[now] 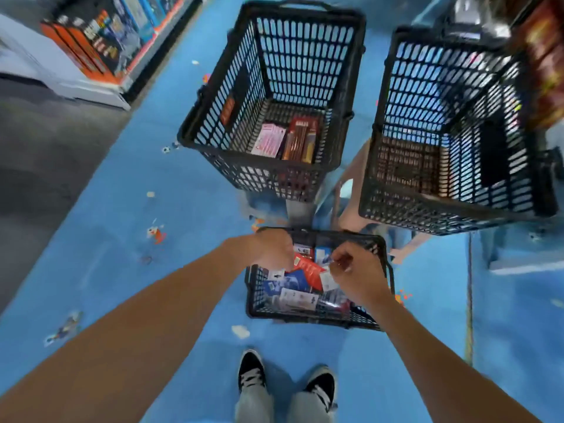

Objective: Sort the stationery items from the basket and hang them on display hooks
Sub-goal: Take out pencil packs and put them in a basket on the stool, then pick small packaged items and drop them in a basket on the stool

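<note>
Below, a blue floor [122,209] carries two tall black slatted baskets: the left tall basket [213,117] holds pink and red packs [287,138], and the right tall basket [378,166] shows a brown bottom. Near the shoes [253,374] stands a low black basket [253,300] crowded with red, blue and white stationery packs [305,270]. The left hand [274,248] reaches in with its fingers curled and its hold hidden; the right hand [357,273] pinches the edge of one of the stationery packs, which is blurred.

One wide-angle view looked from the person's head steeply down at the blue floor [137,178], shoes [251,372] at the bottom edge. The left hand [271,248] and right hand [357,276] sat close, mid-frame, over a small basket [253,297]; a taller basket [305,71] and shelves [100,41] curved away along the top.
</note>
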Action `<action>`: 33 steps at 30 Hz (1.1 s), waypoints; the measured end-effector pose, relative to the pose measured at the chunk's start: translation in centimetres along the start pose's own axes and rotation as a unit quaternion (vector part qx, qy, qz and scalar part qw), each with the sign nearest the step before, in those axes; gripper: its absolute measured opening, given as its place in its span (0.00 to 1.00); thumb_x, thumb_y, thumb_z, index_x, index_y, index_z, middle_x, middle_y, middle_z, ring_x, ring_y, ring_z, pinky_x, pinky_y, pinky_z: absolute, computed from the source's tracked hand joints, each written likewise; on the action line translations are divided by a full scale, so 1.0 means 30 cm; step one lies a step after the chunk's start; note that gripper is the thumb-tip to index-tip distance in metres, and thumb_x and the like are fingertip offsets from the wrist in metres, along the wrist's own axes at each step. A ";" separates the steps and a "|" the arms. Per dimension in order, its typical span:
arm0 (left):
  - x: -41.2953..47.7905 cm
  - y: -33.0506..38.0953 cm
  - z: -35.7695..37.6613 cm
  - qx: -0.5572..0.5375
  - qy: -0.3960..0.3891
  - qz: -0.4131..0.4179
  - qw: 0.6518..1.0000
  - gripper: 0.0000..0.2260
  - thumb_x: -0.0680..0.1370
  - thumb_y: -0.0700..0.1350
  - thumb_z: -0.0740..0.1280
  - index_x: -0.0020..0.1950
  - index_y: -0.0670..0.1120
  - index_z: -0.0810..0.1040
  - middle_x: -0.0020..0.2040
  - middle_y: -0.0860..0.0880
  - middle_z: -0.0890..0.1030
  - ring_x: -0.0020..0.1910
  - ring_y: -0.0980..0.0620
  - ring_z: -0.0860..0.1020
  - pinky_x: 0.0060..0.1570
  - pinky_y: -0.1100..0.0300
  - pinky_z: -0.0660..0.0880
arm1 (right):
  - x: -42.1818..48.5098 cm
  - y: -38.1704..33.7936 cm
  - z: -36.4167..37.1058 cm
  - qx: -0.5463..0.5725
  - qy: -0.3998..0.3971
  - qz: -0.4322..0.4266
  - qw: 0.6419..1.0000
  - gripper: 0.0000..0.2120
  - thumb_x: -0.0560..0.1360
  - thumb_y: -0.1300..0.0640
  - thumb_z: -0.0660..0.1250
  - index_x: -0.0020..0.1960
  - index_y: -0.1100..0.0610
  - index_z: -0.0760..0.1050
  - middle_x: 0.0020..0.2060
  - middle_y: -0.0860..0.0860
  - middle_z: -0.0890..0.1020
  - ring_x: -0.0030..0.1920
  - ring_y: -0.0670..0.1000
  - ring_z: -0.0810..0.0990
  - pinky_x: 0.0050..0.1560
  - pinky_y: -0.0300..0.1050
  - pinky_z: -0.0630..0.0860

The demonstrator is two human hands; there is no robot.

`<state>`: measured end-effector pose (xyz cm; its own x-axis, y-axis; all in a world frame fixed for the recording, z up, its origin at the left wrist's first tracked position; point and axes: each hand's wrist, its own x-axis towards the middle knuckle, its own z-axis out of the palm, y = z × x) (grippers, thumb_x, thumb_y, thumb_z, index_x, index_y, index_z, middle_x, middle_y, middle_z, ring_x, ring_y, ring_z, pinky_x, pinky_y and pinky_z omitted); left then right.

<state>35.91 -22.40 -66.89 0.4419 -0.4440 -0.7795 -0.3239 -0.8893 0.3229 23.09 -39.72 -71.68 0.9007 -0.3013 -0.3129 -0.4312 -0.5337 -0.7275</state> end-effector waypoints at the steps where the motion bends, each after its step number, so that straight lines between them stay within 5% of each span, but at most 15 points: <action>1: 0.059 -0.028 0.076 0.007 -0.007 -0.001 1.000 0.05 0.78 0.42 0.67 0.45 0.43 0.81 0.40 0.45 0.79 0.44 0.44 0.78 0.44 0.56 0.76 | -0.007 0.058 0.054 0.004 -0.003 0.007 1.000 0.18 0.72 0.65 0.72 0.36 0.44 0.71 0.33 0.41 0.79 0.38 0.33 0.77 0.39 0.27 0.68; 5: 0.288 -0.160 0.393 -0.006 -0.017 -0.026 0.999 0.13 0.78 0.46 0.69 0.57 0.39 0.80 0.57 0.41 0.82 0.56 0.41 0.80 0.53 0.55 0.78 | -0.018 0.316 0.305 0.008 -0.011 0.053 0.998 0.15 0.73 0.67 0.69 0.40 0.46 0.73 0.36 0.44 0.80 0.36 0.41 0.78 0.34 0.26 0.68; 8: 0.457 -0.266 0.603 -0.030 0.004 -0.040 0.999 0.14 0.76 0.48 0.71 0.57 0.44 0.75 0.64 0.40 0.78 0.61 0.41 0.78 0.51 0.58 0.73 | 0.000 0.501 0.501 0.027 -0.056 0.113 0.992 0.09 0.75 0.64 0.66 0.47 0.50 0.74 0.42 0.52 0.81 0.31 0.51 0.76 0.26 0.38 0.70; 13: 0.709 -0.407 0.838 -0.005 0.024 -0.065 0.998 0.30 0.75 0.52 0.73 0.72 0.42 0.67 0.71 0.39 0.70 0.68 0.38 0.73 0.65 0.49 0.74 | 0.085 0.727 0.742 0.013 -0.088 0.139 0.986 0.09 0.76 0.62 0.66 0.50 0.48 0.75 0.42 0.47 0.80 0.30 0.45 0.77 0.24 0.37 0.69; 19: 0.985 -0.521 0.902 0.022 0.120 -0.096 0.988 0.36 0.77 0.48 0.73 0.78 0.39 0.59 0.79 0.35 0.56 0.75 0.34 0.65 0.72 0.47 0.68 | 0.357 0.862 0.928 -0.056 -0.083 0.072 0.992 0.07 0.74 0.65 0.68 0.43 0.54 0.77 0.43 0.53 0.83 0.46 0.56 0.81 0.46 0.48 0.78; 24: 1.207 -0.565 0.869 0.075 0.233 -0.054 0.968 0.25 0.79 0.42 0.69 0.73 0.37 0.65 0.71 0.36 0.67 0.69 0.36 0.71 0.67 0.48 0.69 | 0.576 0.860 1.052 -0.089 -0.169 0.062 0.980 0.08 0.77 0.56 0.68 0.49 0.61 0.82 0.47 0.59 0.84 0.50 0.60 0.84 0.49 0.55 0.83; 27: 1.310 -0.586 0.823 0.121 0.209 -0.041 0.970 0.27 0.78 0.44 0.71 0.73 0.39 0.65 0.70 0.37 0.71 0.69 0.37 0.72 0.67 0.48 0.72 | 0.658 0.833 1.102 -0.063 -0.241 0.079 0.965 0.06 0.80 0.56 0.68 0.49 0.59 0.79 0.44 0.57 0.85 0.35 0.54 0.86 0.36 0.47 0.85; 30: 1.368 -0.613 0.786 0.164 0.146 -0.039 0.975 0.27 0.76 0.44 0.74 0.71 0.42 0.68 0.68 0.40 0.76 0.65 0.40 0.77 0.64 0.49 0.76 | 0.716 0.806 1.102 -0.223 -0.257 0.005 0.940 0.08 0.80 0.54 0.67 0.43 0.55 0.75 0.43 0.58 0.83 0.28 0.51 0.84 0.30 0.42 0.81; 33: 1.385 -0.627 0.757 0.216 0.113 -0.040 0.969 0.27 0.74 0.50 0.77 0.69 0.44 0.71 0.62 0.46 0.78 0.59 0.44 0.78 0.57 0.54 0.76 | 0.762 0.796 1.051 -0.389 -0.164 -0.089 0.902 0.11 0.74 0.50 0.71 0.38 0.53 0.73 0.38 0.52 0.80 0.32 0.50 0.82 0.34 0.41 0.75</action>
<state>41.36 -21.62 -117.54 0.6368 -0.4313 -0.6391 -0.5786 -0.8152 -0.0265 35.04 -34.43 -115.46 0.8713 0.0256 -0.4901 -0.0701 -0.9819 -0.1758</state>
